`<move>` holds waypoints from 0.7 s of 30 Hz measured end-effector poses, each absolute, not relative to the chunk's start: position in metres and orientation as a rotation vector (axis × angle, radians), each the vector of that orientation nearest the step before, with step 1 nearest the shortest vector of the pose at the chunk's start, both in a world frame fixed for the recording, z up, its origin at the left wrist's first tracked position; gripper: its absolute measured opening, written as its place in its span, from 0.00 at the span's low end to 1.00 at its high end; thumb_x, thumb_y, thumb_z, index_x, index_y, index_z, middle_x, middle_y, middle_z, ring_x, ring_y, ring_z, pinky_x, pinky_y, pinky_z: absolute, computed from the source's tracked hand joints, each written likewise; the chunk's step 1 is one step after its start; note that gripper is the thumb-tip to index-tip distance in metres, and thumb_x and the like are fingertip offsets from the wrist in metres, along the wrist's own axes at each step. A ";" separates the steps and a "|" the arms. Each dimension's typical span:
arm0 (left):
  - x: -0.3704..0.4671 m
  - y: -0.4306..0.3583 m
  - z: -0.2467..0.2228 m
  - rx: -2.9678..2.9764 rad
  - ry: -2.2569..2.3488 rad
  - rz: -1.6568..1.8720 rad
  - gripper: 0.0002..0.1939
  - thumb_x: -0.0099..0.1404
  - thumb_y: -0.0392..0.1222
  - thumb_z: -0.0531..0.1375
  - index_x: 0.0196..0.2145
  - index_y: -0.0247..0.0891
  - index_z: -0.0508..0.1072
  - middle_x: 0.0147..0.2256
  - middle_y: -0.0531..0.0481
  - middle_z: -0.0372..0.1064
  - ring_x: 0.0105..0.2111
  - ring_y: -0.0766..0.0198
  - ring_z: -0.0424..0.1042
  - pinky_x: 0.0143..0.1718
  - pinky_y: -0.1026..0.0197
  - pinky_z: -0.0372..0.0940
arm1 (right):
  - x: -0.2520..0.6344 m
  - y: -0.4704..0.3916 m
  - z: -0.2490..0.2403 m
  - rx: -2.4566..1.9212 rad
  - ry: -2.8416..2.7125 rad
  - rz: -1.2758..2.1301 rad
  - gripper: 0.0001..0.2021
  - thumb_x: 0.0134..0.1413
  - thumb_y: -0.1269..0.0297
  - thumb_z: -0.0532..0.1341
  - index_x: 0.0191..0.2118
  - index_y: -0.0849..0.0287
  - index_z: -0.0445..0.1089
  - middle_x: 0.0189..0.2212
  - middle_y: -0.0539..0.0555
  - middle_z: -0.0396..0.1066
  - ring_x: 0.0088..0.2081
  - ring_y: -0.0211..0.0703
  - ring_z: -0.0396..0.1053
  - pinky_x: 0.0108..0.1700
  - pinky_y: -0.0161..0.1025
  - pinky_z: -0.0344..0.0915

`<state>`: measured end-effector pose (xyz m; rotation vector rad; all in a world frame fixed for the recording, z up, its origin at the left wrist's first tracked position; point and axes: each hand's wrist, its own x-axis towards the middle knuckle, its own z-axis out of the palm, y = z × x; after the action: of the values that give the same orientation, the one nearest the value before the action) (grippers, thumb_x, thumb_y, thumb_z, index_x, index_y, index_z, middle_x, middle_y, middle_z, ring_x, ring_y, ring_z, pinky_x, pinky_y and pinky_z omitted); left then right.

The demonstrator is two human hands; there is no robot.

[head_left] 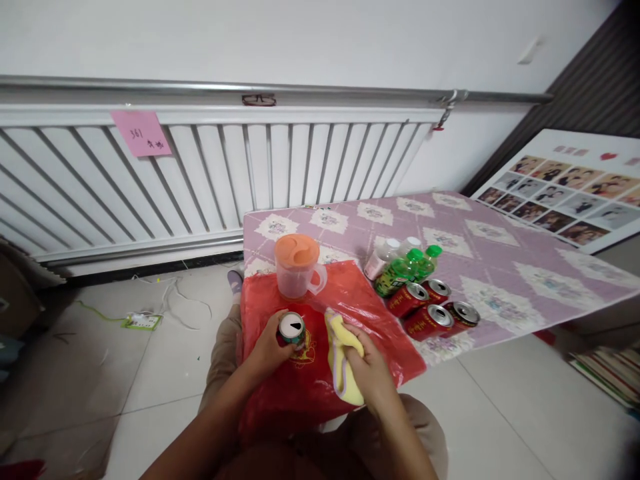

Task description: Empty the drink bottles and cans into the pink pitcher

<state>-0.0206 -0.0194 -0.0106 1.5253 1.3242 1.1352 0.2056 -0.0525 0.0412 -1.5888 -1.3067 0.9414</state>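
Observation:
My left hand point(271, 343) is wrapped round an opened drink can point(293, 325), its silver top facing up with a dark mouth hole. The can stands upright over a red plastic sheet point(320, 417); whether its base touches the sheet is hidden. In my right hand point(367, 363) is a folded yellow cloth point(345, 353) with a pale purple edge, held to the right of the can and apart from it. Just beyond the can stands a clear plastic pitcher point(294, 281) with an orange lid point(297, 251) and a handle on its right.
Several red cans point(431, 321) stand at the table's right front, with several green-capped and white-capped bottles point(400, 270) behind them. A patterned purple tablecloth point(440, 220) covers the table. Behind it is a white radiator point(300, 167). Loose cables point(175, 300) lie on the floor at left.

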 end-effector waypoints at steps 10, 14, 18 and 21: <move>-0.012 -0.028 0.023 1.417 1.188 1.158 0.37 0.48 0.32 0.65 0.56 0.38 0.62 0.55 0.41 0.67 0.55 0.53 0.70 0.60 0.47 0.63 | 0.161 -0.043 0.022 -1.336 -1.583 0.646 0.26 0.49 0.70 0.57 0.55 0.52 0.73 0.60 0.58 0.68 0.62 0.52 0.63 0.64 0.54 0.58; -0.016 -0.029 0.043 1.405 1.196 1.191 0.35 0.49 0.33 0.65 0.55 0.40 0.62 0.54 0.43 0.68 0.55 0.54 0.70 0.59 0.49 0.64 | 0.164 -0.044 0.022 -1.368 -1.449 0.841 0.24 0.48 0.67 0.58 0.53 0.55 0.74 0.58 0.59 0.70 0.60 0.54 0.65 0.64 0.55 0.58; -0.014 -0.031 0.054 1.383 1.236 1.198 0.34 0.50 0.35 0.65 0.54 0.41 0.61 0.53 0.44 0.67 0.54 0.55 0.70 0.57 0.50 0.66 | 0.157 -0.052 0.032 -1.379 -1.010 1.288 0.27 0.50 0.61 0.60 0.58 0.54 0.67 0.50 0.56 0.76 0.49 0.52 0.74 0.51 0.49 0.69; -0.010 -0.032 0.057 1.396 1.260 1.176 0.34 0.49 0.36 0.65 0.54 0.41 0.61 0.53 0.44 0.67 0.53 0.55 0.70 0.57 0.49 0.66 | 0.150 -0.057 0.039 -1.276 -0.685 1.520 0.28 0.49 0.59 0.62 0.58 0.54 0.66 0.42 0.54 0.79 0.40 0.51 0.77 0.40 0.43 0.71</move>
<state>-0.0100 -0.0321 0.0566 1.3957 1.2602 1.1760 0.1500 -0.0569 0.0391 -1.2758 -0.6855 1.5203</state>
